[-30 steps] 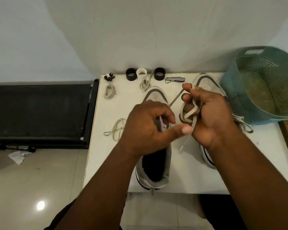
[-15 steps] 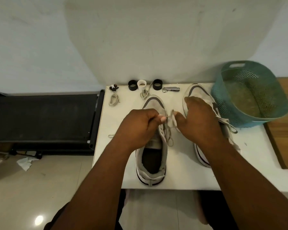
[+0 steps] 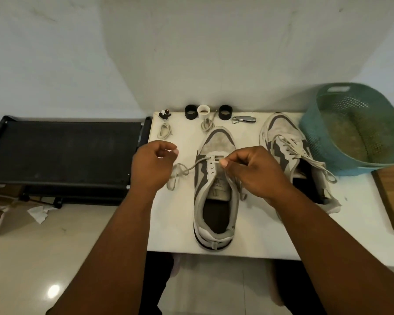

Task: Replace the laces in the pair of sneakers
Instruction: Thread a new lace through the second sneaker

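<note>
A grey-and-white sneaker (image 3: 215,192) stands toe-away in the middle of the white table (image 3: 271,235). A beige lace (image 3: 197,163) crosses its lowest eyelets. My left hand (image 3: 152,165) is curled shut left of the shoe. The lace's left end runs to it and loops on the table beside it; the grip itself is hidden. My right hand (image 3: 254,172) pinches the lace's right end at the right-side eyelets, the tail hanging below my fingers. The second sneaker (image 3: 287,153) lies to the right, laced, with loose ends.
A teal perforated basket (image 3: 350,128) touches the second sneaker at the right. Along the back edge lie two coiled laces (image 3: 208,126), two black rings (image 3: 190,112), a white ring (image 3: 203,110) and a metal clipper (image 3: 243,119). A black treadmill (image 3: 62,153) adjoins the table's left side.
My hands have moved apart from the shoe's middle. The left hand went left, drawing the lace out through the lowest eyelets. The right hand stays by the right eyelets.
</note>
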Demonstrator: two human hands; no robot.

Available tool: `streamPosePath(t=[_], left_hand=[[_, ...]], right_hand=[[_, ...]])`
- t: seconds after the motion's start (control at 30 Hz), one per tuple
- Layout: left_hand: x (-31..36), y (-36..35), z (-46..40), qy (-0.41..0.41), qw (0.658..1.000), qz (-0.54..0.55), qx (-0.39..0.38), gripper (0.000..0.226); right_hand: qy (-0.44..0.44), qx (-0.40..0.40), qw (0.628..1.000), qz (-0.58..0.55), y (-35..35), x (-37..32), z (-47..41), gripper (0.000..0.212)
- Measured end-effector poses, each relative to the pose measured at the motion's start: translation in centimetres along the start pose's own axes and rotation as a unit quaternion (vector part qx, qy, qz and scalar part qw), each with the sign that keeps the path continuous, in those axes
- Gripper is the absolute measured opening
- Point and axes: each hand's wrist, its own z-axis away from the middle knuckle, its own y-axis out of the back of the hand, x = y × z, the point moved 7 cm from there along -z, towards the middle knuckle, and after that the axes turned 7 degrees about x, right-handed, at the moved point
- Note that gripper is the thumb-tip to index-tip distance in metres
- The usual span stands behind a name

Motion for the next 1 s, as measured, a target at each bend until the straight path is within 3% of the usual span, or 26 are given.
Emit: streamPosePath(t=[0.07, 0.17, 0.3, 0.4, 0.53, 0.7, 0.77, 0.87, 0.93, 1.0], left_hand=[[-1.6, 0.7, -0.7, 0.04, 0.999, -0.003, 0.027, 0.005], [-3.5, 0.1, -0.9, 0.07, 0.997, -0.023, 0.008, 0.009], [-5.7, -0.4, -0.8, 0.081, 0.992, -0.099, -0.011, 0.02], [-5.8, -0.3, -0.9, 0.066, 0.986, -0.153, -0.002, 0.015], [-5.4, -1.5, -0.3, 0.057, 0.964, -0.247, -0.078, 0.033], [-6.0, -2.3, -0.2, 0.058, 0.933, -0.334, -0.119, 0.038], [-4.8, -2.1, 0.1, 0.046, 0.954, -0.276, -0.107, 0.035], [-0.4, -0.9, 1.1, 0.044, 0.997, 0.005, -0.066, 0.023], [3.3, 0.1, 2.1, 0.052, 0.986, 0.147, -0.052, 0.014], [7.1, 1.3, 2.6, 0.045, 0.975, 0.214, -0.049, 0.012]], right_hand=[[-0.001, 0.024, 1.0, -0.011, -0.5, -0.1, -0.4, 0.01], [0.009, 0.04, 0.999, 0.013, -1.5, 0.2, -1.0, 0.003], [0.021, 0.032, 0.999, 0.035, -2.6, 0.4, -1.0, 0.004], [0.025, 0.036, 0.998, 0.045, -2.9, 0.8, -1.2, 0.004], [0.022, 0.052, 0.997, 0.046, -3.3, 1.3, -1.5, 0.003], [0.036, 0.063, 0.997, 0.035, -3.5, 1.1, -1.3, 0.008], [0.034, 0.087, 0.995, 0.031, -2.9, 0.7, -1.0, 0.009], [0.012, 0.126, 0.991, -0.036, -1.4, -1.2, -0.5, 0.013], [-0.006, 0.134, 0.985, -0.105, -0.4, -3.1, -0.3, 0.016], [-0.015, 0.147, 0.977, -0.152, 1.0, -5.7, -0.2, 0.016]])
